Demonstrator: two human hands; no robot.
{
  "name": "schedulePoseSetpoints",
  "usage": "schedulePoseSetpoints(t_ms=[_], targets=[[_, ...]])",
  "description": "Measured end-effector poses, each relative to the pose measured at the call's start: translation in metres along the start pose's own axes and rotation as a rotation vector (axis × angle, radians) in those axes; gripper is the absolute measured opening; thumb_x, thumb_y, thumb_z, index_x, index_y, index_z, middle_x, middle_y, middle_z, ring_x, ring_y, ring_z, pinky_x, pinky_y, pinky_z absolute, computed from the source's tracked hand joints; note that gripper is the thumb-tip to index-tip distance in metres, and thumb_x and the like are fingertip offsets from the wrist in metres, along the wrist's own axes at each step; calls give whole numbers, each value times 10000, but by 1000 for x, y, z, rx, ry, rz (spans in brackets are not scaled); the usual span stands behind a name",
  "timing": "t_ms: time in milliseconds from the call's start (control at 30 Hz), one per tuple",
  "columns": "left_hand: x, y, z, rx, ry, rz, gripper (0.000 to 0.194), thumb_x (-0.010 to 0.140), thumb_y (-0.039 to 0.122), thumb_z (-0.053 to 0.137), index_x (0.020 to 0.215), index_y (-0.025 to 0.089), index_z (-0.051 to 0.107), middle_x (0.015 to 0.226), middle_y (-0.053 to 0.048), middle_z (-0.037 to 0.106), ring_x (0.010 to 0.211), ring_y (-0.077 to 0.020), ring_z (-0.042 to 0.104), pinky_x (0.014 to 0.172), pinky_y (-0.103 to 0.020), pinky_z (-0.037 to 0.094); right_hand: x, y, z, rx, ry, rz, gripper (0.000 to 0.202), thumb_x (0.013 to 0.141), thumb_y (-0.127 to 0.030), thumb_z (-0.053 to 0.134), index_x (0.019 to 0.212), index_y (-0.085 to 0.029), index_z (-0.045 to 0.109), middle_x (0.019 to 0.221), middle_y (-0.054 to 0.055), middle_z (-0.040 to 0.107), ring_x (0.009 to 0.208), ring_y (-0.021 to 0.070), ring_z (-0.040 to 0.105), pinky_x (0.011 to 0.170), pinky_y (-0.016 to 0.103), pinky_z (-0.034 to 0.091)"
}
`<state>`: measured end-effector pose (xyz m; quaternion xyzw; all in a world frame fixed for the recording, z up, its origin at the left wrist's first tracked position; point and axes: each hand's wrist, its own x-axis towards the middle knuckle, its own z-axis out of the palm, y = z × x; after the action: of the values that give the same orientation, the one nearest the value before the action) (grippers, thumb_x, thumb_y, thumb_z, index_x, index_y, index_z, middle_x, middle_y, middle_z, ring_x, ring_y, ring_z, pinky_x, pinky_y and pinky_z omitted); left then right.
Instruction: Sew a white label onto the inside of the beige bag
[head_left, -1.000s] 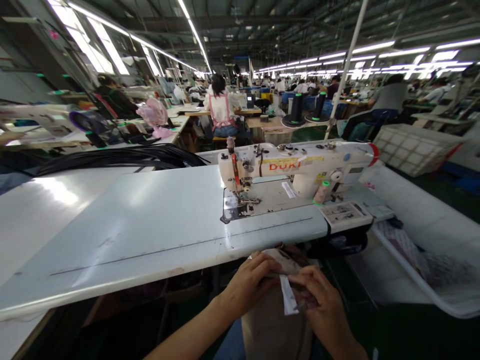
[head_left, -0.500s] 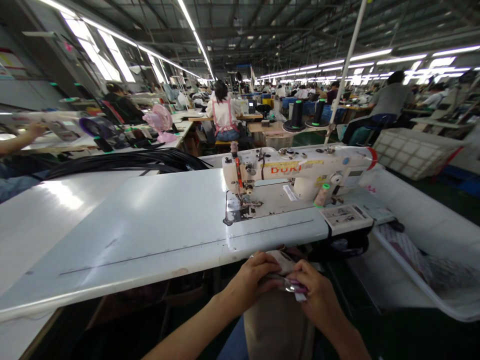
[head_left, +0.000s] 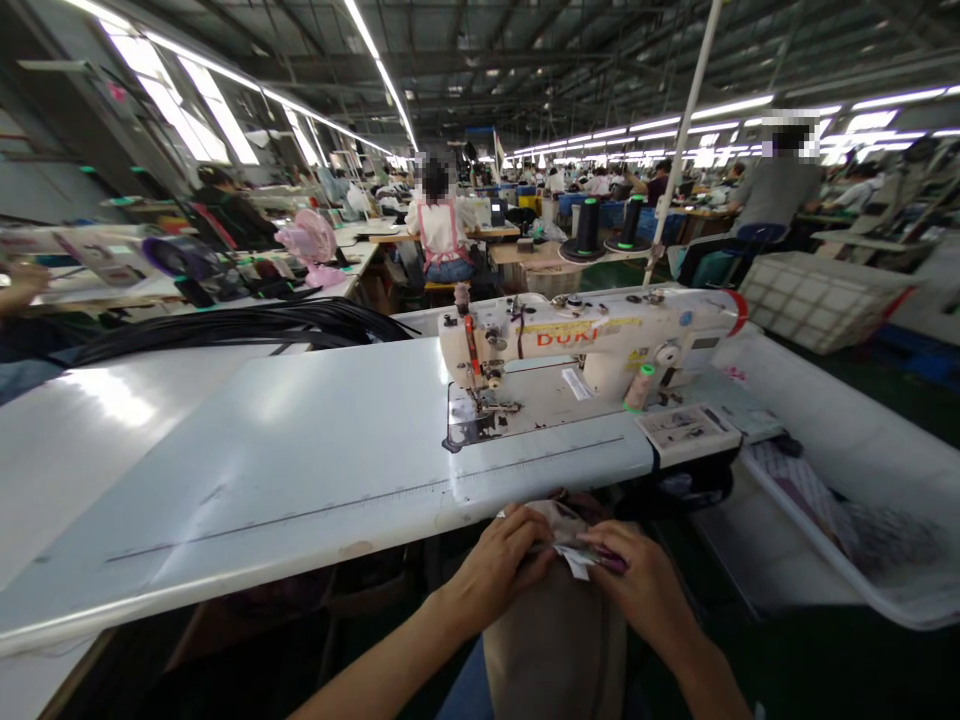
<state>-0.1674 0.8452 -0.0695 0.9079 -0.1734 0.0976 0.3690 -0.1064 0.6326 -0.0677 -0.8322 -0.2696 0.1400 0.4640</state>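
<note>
Over my lap, just below the sewing table's front edge, lies a beige fabric piece (head_left: 551, 640), its top gathered between my hands. My left hand (head_left: 506, 565) is closed on the upper part of this fabric, fingers bent over its edge. My right hand (head_left: 637, 570) grips purple-handled thread snips (head_left: 611, 560); their metal end is mostly hidden by fingers and cloth. A small white label (head_left: 577, 562) sticks out of the fabric between the two hands. Behind them stands a white sewing machine (head_left: 592, 335), its needle area away from both hands.
The pale sewing table (head_left: 300, 430) has a printed ruler line along its front. Black cords (head_left: 247, 325) lie bundled at the back left. A thread spool (head_left: 640, 388) stands by the machine. At right is a white bin (head_left: 847, 480) with fabric inside. Co-workers sit farther back.
The snips' shiny metal part, seen between my hands before, is now mostly covered. The white label now shows nearer the middle, and my right hand has shifted slightly right.
</note>
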Motion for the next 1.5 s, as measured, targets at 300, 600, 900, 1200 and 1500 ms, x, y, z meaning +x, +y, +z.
schedulePoseSetpoints(t_ms=[300,600,900,1200,1500], targets=[[4,-18,-22,-241,-137,-210,153,876,275,537,931,158,620,897,-34,641,803,-156,582,727,-254,453,16,7,9,110,-2,42,156,767,-307,670,833,-167,689,817,26,668,793,177,623,705,256,490],[-1,-13,-12,-229,-31,-69,107,890,251,541,911,161,595,920,-55,623,880,-166,576,816,-290,452,10,-2,20,-45,26,-225,163,790,-182,626,937,-221,685,917,29,678,839,168,654,720,247,516],[-22,-6,-13,-64,144,59,139,822,193,639,951,188,588,956,-62,604,936,-184,556,839,-330,454,-6,26,31,21,241,-555,253,882,-178,467,1043,-234,654,956,53,695,916,163,654,779,248,528],[-25,1,-17,92,155,77,76,843,123,561,887,174,595,861,-47,548,762,-148,532,672,-272,462,-12,35,30,11,209,-521,288,844,-118,513,1069,-242,644,940,52,684,881,171,658,745,269,547],[-18,-5,-29,-331,-112,-25,345,717,31,595,1027,180,606,1116,-73,570,1040,-214,553,921,-331,450,-21,31,32,-4,269,-497,258,852,-175,517,1028,-260,686,950,63,716,879,209,683,751,298,567]])
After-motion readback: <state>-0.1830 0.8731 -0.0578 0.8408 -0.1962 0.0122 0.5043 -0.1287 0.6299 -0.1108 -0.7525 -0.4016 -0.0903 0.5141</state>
